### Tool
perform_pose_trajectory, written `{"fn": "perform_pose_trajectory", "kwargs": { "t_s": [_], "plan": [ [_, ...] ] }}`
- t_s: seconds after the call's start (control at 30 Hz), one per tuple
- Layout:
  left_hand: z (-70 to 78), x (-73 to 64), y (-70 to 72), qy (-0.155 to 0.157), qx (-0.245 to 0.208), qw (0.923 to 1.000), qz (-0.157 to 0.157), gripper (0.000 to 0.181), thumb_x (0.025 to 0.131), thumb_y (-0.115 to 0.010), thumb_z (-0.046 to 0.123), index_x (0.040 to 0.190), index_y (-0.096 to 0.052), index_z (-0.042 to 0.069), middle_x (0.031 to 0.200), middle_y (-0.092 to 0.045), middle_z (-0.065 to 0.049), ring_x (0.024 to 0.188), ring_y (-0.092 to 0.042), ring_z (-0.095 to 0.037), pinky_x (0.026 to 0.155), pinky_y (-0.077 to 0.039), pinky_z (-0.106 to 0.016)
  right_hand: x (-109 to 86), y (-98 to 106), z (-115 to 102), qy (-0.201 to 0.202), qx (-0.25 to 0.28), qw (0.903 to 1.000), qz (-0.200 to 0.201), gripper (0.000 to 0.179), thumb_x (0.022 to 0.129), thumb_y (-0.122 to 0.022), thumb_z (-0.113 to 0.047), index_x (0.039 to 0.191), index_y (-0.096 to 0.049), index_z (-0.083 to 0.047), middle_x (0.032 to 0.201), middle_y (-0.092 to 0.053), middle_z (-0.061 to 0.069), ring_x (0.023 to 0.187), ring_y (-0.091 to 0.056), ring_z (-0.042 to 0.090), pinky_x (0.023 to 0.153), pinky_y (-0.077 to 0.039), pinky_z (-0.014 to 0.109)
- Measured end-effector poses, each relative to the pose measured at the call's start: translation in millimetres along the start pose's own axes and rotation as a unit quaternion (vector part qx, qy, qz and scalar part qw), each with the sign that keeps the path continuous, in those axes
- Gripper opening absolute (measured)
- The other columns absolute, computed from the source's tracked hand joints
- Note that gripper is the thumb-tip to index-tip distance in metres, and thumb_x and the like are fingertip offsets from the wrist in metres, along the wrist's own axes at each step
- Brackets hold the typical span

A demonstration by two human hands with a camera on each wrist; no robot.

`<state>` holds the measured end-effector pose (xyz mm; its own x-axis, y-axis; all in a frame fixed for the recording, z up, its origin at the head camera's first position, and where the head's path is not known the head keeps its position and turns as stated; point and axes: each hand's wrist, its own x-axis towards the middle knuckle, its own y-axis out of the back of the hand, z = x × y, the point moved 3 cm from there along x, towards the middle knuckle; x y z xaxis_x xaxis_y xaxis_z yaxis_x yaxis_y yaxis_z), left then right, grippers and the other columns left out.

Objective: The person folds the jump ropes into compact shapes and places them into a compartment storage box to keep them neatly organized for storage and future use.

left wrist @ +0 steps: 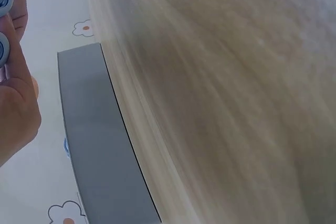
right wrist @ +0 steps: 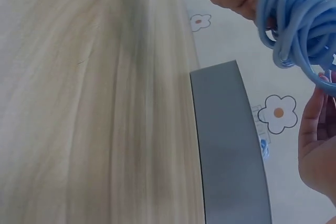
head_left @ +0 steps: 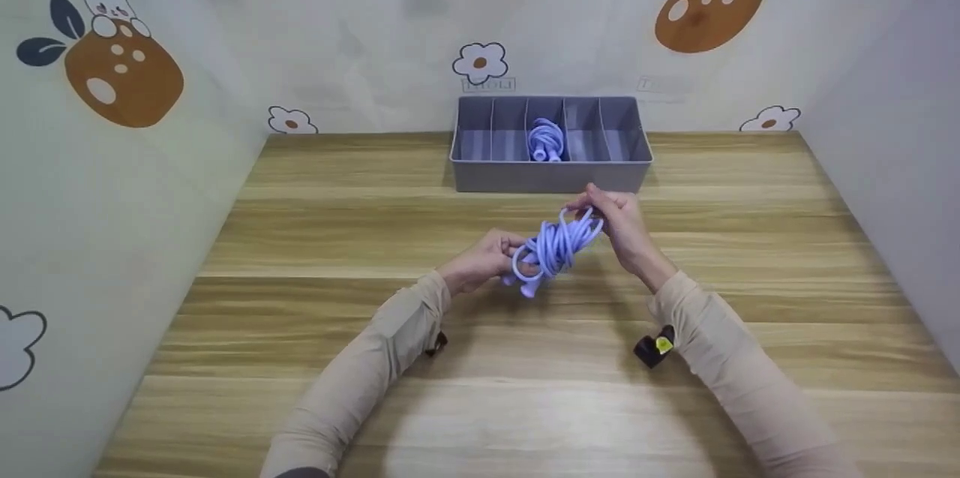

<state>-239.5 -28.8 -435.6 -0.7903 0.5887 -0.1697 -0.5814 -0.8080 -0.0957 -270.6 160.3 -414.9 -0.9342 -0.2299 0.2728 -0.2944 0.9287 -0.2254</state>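
Note:
A light blue-purple jump rope (head_left: 559, 245), wound into a bundle, is held above the table between both hands. My left hand (head_left: 486, 260) grips it at the handle end, where two handles (head_left: 529, 287) stick out. In the left wrist view the round handle ends (left wrist: 4, 1) show at the edge beside the fingers. At the other end of the bundle, my right hand (head_left: 622, 226) pinches the rope loops with thumb and fingers. The right wrist view shows the wound coils (right wrist: 302, 22) close up, partly cut off by the frame.
Behind the hands stands a grey divided box (head_left: 551, 177) against the patterned back wall. Another coiled jump rope (head_left: 546, 139) lies in its middle compartment. Side walls (head_left: 877, 88) flank the wooden table (head_left: 337, 238). Both wrists carry small black devices (head_left: 654, 347).

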Motion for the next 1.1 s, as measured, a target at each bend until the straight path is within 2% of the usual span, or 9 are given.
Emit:
{"fn": "perform_pose_trajectory", "kwargs": {
  "t_s": [0.07,0.17,0.33,0.47,0.63,0.73,0.87,1.0,1.1],
  "plan": [
    [0.2,0.4,1.6,-0.002,-0.015,0.9998,0.009,0.027,0.075,-0.058,-0.011,0.102,-0.06,-0.011,0.06,-0.063,0.005,0.043,-0.046,-0.003,0.041,-0.037,-0.014,-3.3,1.1,0.9,0.008,0.026,0.9991,-0.032,0.032,0.089,-0.053,-0.031,0.09,-0.072,-0.006,0.086,-0.07,0.004,0.071,-0.063,0.01,0.057,-0.05,0.019],
    [-0.3,1.2,3.5,-0.003,-0.038,0.999,0.021,0.021,0.076,-0.057,-0.011,0.093,-0.064,-0.002,0.06,-0.063,0.004,0.043,-0.046,-0.003,0.041,-0.037,-0.014,-8.0,2.9,0.3,0.023,0.05,0.9957,-0.074,0.035,0.088,-0.047,-0.023,0.106,-0.066,-0.001,0.098,-0.069,0.006,0.082,-0.064,0.014,0.062,-0.052,0.023],
    [-4.2,3.0,6.1,0.0,-0.079,0.9962,0.035,0.021,0.077,-0.055,-0.011,0.078,-0.062,0.009,0.061,-0.063,0.002,0.043,-0.047,-0.004,0.04,-0.037,-0.013,-15.7,2.0,-6.3,0.02,0.039,0.9952,-0.088,0.038,0.084,-0.037,-0.006,0.111,-0.063,-0.003,0.108,-0.066,0.003,0.087,-0.062,0.011,0.065,-0.052,0.025],
    [-6.6,3.2,6.6,0.005,-0.095,0.9946,0.042,0.02,0.078,-0.056,-0.011,0.077,-0.062,0.008,0.062,-0.064,0.0,0.042,-0.046,-0.003,0.039,-0.037,-0.013,-17.6,0.6,-8.1,0.005,0.018,0.9966,-0.08,0.038,0.084,-0.037,0.004,0.116,-0.057,0.006,0.107,-0.066,0.001,0.085,-0.062,0.01,0.066,-0.052,0.023],
    [-7.6,1.9,6.2,0.005,-0.103,0.9938,0.042,0.021,0.079,-0.053,-0.011,0.077,-0.062,0.008,0.061,-0.063,0.0,0.04,-0.045,-0.003,0.038,-0.037,-0.013,-16.7,-0.3,-8.6,0.01,-0.069,0.9965,-0.045,0.031,0.086,-0.046,0.006,0.114,-0.048,0.019,0.1,-0.067,-0.008,0.079,-0.061,0.007,0.063,-0.052,0.022],
    [-7.9,1.5,5.7,0.007,-0.104,0.9941,0.031,0.023,0.079,-0.052,-0.012,0.075,-0.061,0.009,0.06,-0.062,0.001,0.039,-0.044,-0.002,0.038,-0.037,-0.013,-16.5,-0.5,-8.2,0.027,-0.094,0.9949,-0.027,0.026,0.086,-0.049,0.008,0.109,-0.052,0.018,0.094,-0.068,-0.008,0.077,-0.062,0.007,0.061,-0.052,0.022],
    [-9.1,1.5,6.0,0.021,-0.1,0.9946,0.02,0.024,0.08,-0.052,-0.012,0.075,-0.061,0.01,0.059,-0.062,0.001,0.039,-0.043,-0.003,0.039,-0.037,-0.013,-17.8,-0.1,-6.2,0.055,-0.103,0.9931,-0.007,0.015,0.085,-0.048,0.012,0.096,-0.058,0.009,0.089,-0.068,-0.007,0.075,-0.062,0.006,0.058,-0.052,0.022],
    [-9.2,0.7,6.4,0.038,-0.085,0.9956,0.017,0.024,0.079,-0.05,-0.012,0.077,-0.061,0.009,0.062,-0.062,0.001,0.042,-0.045,-0.003,0.041,-0.039,-0.013,-20.4,-1.6,-5.1,0.083,-0.158,0.9839,0.008,0.013,0.087,-0.046,0.012,0.094,-0.056,0.015,0.088,-0.067,-0.01,0.073,-0.06,0.003,0.059,-0.051,0.02],
    [-9.1,-0.1,6.6,0.05,-0.07,0.9962,0.011,0.023,0.077,-0.05,-0.013,0.08,-0.062,0.007,0.062,-0.062,0.0,0.044,-0.047,-0.004,0.042,-0.04,-0.014,-23.1,-4.8,-6.0,0.114,-0.226,0.9673,0.011,0.016,0.087,-0.045,0.011,0.097,-0.056,0.017,0.089,-0.068,0.001,0.071,-0.058,0.001,0.06,-0.051,0.021]
  ]
}}
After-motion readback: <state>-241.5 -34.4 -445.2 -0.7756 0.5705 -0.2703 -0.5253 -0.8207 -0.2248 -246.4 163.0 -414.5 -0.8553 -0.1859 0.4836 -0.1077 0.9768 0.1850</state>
